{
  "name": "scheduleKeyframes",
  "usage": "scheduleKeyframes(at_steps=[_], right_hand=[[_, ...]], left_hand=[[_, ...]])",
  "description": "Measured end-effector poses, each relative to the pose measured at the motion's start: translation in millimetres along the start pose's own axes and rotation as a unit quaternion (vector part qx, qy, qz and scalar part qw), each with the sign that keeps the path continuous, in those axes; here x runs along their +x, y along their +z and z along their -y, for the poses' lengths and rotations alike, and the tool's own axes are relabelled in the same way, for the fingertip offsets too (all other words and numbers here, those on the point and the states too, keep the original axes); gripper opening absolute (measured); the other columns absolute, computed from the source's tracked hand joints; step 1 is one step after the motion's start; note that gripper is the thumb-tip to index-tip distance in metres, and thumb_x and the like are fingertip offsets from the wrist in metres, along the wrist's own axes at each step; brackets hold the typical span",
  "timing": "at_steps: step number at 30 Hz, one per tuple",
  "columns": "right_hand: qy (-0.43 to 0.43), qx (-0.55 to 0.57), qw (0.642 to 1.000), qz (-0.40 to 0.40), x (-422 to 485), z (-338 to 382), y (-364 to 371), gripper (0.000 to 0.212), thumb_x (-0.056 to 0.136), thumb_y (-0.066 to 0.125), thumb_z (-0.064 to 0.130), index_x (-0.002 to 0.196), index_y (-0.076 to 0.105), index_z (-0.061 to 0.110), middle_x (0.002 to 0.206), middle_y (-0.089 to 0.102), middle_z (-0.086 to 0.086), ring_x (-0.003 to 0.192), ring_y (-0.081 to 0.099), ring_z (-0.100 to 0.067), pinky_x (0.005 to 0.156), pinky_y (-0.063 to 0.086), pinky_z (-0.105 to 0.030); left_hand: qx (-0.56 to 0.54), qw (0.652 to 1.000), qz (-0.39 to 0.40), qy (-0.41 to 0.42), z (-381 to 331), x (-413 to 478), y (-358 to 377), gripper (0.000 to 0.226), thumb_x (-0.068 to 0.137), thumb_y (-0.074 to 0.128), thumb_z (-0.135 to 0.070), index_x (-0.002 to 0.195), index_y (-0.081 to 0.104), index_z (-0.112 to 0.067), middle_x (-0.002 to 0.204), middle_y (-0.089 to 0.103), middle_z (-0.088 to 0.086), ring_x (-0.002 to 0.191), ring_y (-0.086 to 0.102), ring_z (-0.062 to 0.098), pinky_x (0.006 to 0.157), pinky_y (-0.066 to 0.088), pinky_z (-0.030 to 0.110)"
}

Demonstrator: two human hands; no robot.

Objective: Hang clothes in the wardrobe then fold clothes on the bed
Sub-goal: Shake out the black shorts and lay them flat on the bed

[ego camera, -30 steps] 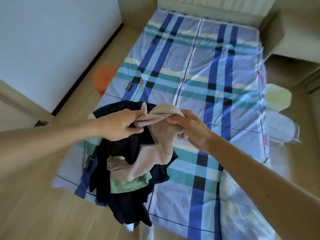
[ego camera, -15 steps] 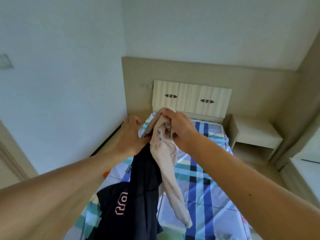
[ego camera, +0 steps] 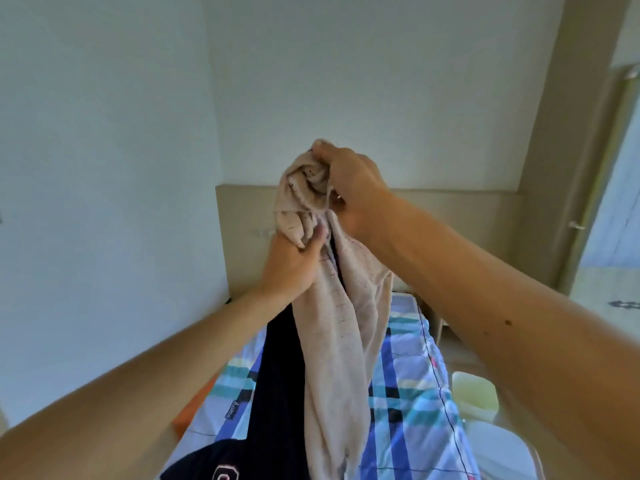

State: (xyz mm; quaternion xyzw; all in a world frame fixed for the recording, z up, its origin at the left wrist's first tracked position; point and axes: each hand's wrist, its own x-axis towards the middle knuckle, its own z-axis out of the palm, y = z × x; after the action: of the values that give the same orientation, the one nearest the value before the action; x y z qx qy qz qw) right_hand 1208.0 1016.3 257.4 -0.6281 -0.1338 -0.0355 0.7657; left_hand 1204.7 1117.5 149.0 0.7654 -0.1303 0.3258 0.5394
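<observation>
Right hand (ego camera: pixel 349 188) is up high, fingers clenched into the bunched top of the beige garment (ego camera: pixel 332 341). Left hand (ego camera: pixel 294 265) sits just below and beside it, gripping the same cloth lower down, thumb pressed across a fold. From the two grips the beige garment hangs in one long twisted drape over the bed (ego camera: pixel 408 393); its lower end runs out of the bottom of the view.

A dark garment (ego camera: pixel 277 375) hangs to the left of it, under the left wrist, with pale lettering at the bottom edge (cannot tell whether the left hand holds this one too).

Bed carries a plaid sheet in blue, teal and white. An orange object (ego camera: pixel 194 407) lies by its left edge, partly behind the left forearm. A pale tub (ego camera: pixel 474 389) is just right of the bed. A beige panel (ego camera: pixel 450 216) runs behind the hands, with white wall (ego camera: pixel 381 81) above.
</observation>
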Motion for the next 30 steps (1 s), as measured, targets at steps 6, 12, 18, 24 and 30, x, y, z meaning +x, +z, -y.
scheduleKeyframes(at_steps=[6, 12, 18, 24, 30], right_hand=[[-0.074, -0.150, 0.986, -0.005, 13, 13, -57, 0.032, 0.090, 0.065, 0.035, 0.092, 0.074, 0.005, 0.078, 0.063, -0.005, 0.073, 0.059, -0.016, 0.067, 0.045, -0.029], [-0.075, -0.118, 0.990, 0.034, 12, -19, -103, 0.043, 0.088, 0.073, 0.040, 0.119, 0.066, 0.011, 0.103, 0.072, -0.001, 0.086, 0.068, -0.008, 0.078, 0.049, -0.023], [-0.058, -0.309, 0.949, 0.020, 0, -81, -128, 0.110, 0.061, 0.094, 0.037, 0.148, 0.030, 0.019, 0.140, 0.040, 0.000, 0.132, 0.044, -0.020, 0.110, 0.041, -0.041], [0.120, -0.208, 0.962, 0.132, -8, -150, -162, 0.114, 0.060, 0.095, 0.031, 0.153, 0.029, 0.024, 0.136, 0.060, -0.005, 0.121, 0.061, -0.026, 0.106, 0.048, -0.049], [0.154, -0.127, 0.967, 0.159, -11, -140, -198, 0.053, 0.061, 0.086, 0.011, 0.110, 0.070, 0.000, 0.099, 0.076, -0.016, 0.090, 0.074, -0.028, 0.090, 0.058, -0.043]], left_hand=[[-0.119, 0.987, 0.012, -0.106, -36, 48, 2, 0.022, 0.103, 0.050, -0.016, 0.097, 0.071, -0.022, 0.100, 0.075, 0.005, 0.098, 0.071, 0.018, 0.087, 0.055, 0.029], [-0.142, 0.976, 0.007, -0.166, -64, 74, 15, 0.022, 0.102, 0.050, -0.021, 0.089, 0.067, -0.024, 0.090, 0.074, 0.004, 0.092, 0.070, 0.023, 0.089, 0.054, 0.038], [-0.164, 0.978, 0.034, -0.123, -92, 88, 33, 0.024, 0.093, 0.060, -0.017, 0.071, 0.068, -0.022, 0.079, 0.069, 0.005, 0.078, 0.067, 0.022, 0.077, 0.053, 0.035], [-0.148, 0.981, 0.090, -0.085, -99, 94, 37, 0.034, 0.090, 0.054, -0.014, 0.059, 0.066, -0.023, 0.072, 0.065, 0.001, 0.074, 0.064, 0.020, 0.069, 0.049, 0.030], [-0.083, 0.986, 0.132, -0.055, -93, 97, 14, 0.037, 0.098, 0.046, -0.011, 0.076, 0.075, -0.020, 0.084, 0.075, 0.004, 0.083, 0.071, 0.018, 0.073, 0.055, 0.029]])
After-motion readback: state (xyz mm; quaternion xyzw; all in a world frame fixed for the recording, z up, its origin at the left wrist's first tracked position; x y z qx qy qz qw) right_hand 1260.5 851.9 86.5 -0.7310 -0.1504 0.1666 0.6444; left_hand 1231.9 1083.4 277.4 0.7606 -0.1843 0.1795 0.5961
